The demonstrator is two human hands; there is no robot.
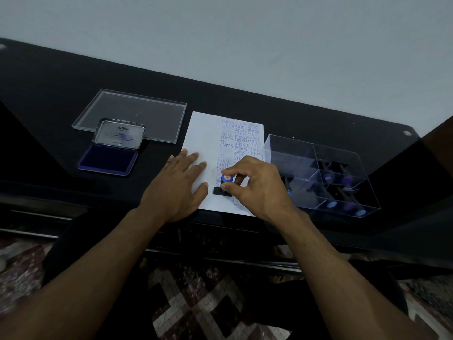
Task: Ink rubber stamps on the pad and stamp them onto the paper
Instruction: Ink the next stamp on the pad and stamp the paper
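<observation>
Black table (61, 99) carries white paper (203, 133); left hand (177, 185) lies flat, fingers spread, pinning the sheet — right hand (255, 185) pinches a blue-topped stamp (225, 184) standing on it. Open ink pad (109, 159) sits left.

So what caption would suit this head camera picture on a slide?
Right hand presses a rubber stamp onto the paper while the left hand holds it flat.
</observation>
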